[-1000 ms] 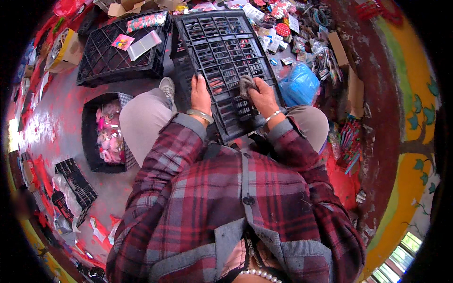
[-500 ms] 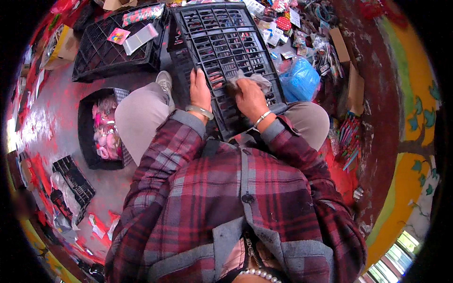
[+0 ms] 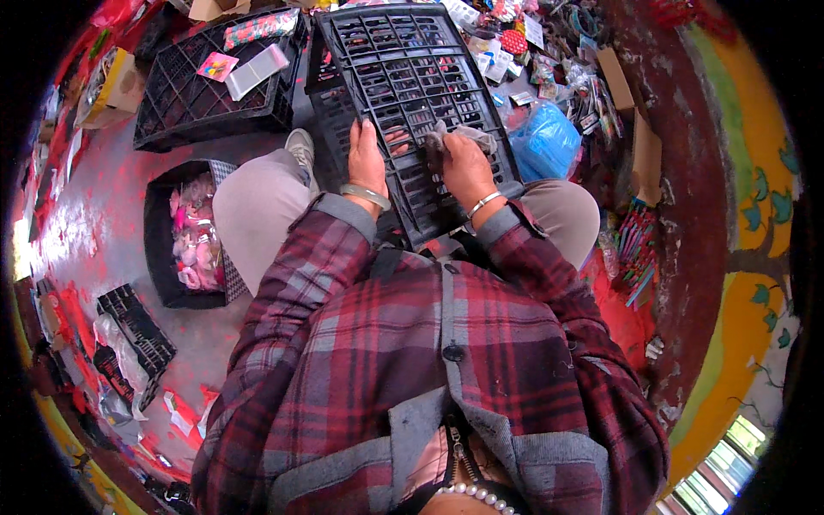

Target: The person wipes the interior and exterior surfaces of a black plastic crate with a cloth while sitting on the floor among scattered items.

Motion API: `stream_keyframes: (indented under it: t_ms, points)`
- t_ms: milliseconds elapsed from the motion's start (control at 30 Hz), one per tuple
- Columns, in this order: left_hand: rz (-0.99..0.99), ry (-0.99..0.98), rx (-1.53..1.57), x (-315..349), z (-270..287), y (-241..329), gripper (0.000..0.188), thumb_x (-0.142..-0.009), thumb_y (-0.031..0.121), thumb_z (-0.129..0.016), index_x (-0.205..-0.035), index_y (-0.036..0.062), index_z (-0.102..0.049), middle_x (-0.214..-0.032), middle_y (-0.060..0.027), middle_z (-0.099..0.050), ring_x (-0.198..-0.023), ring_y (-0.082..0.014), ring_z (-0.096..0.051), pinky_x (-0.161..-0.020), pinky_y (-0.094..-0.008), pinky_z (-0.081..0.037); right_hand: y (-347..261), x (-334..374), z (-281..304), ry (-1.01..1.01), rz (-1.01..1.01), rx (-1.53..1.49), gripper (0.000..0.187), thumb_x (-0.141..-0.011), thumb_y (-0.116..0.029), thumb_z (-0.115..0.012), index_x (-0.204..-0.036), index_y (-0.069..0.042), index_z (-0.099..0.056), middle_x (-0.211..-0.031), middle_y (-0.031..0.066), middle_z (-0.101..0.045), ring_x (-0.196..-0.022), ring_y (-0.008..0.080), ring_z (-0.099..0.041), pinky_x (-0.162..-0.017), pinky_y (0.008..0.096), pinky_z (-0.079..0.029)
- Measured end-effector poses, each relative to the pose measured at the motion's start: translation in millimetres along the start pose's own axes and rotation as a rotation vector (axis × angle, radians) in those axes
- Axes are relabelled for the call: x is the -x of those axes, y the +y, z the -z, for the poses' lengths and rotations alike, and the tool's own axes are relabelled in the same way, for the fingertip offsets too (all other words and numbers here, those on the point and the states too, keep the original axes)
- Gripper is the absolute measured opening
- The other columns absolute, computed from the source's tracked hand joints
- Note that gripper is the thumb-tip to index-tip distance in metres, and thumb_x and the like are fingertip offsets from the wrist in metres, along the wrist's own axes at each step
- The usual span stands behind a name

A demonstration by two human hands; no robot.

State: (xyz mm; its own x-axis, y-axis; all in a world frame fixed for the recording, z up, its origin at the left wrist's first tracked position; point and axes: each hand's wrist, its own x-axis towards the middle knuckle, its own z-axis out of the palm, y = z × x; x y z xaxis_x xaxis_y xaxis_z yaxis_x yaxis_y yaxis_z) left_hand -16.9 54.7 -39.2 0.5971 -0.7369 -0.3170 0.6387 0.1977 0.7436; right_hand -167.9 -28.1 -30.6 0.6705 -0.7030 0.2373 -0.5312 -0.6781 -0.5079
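Between my knees a black plastic crate [image 3: 399, 73] is tilted, its slotted grid side facing me. My left hand [image 3: 367, 163] grips the crate's left edge; the thumb lies along the near side and some fingers show through the slots. Bunched in my right hand [image 3: 466, 172] is a greyish cloth [image 3: 475, 137], pressed against the lower right part of the grid. My right fingers are closed around it, and part of the cloth sticks out to the right of them.
At the far left, another black crate [image 3: 206, 94] carries small packets. A dark bin [image 3: 163, 249] of pink items [image 3: 196, 240] stands beside my left knee. On the right lie a blue plastic bag [image 3: 547, 142], piled small packaged goods [image 3: 588, 94], cardboard flaps [image 3: 648, 159] and thin coloured sticks [image 3: 635, 249].
My right hand and the cloth have shifted slightly to the right over the grid. My left hand keeps its grip on the crate's edge.
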Motion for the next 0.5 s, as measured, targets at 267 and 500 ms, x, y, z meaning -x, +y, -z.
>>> stream_keyframes:
  t_ms: [267, 500]
  points:
    - [0.099, 0.018, 0.244, 9.4, -2.2, 5.7, 0.044, -0.093, 0.042, -0.041, -0.104, 0.0036, -0.060, -0.097, -0.0088, -0.065, -0.083, -0.0212, -0.064, -0.076, -0.0345, -0.051, -36.4, -0.4, 6.3, -0.098, 0.138, -0.095, 0.020, -0.072, -0.007, -0.055, -0.091, -0.003, -0.057, -0.087, 0.0173, -0.059, -0.086, 0.0369, -0.055, -0.076, 0.0442, -0.044]
    - [0.051, 0.160, 0.131, -2.0, 12.1, -8.6, 0.044, -0.093, 0.041, -0.042, -0.101, 0.0024, -0.063, -0.094, -0.0073, -0.065, -0.080, -0.0192, -0.062, -0.077, -0.0326, -0.048, -67.1, -1.2, -4.8, -0.228, 0.113, -0.241, 0.024, -0.069, -0.004, -0.054, -0.093, -0.005, -0.059, -0.091, 0.0157, -0.058, -0.089, 0.0362, -0.053, -0.077, 0.0450, -0.043]
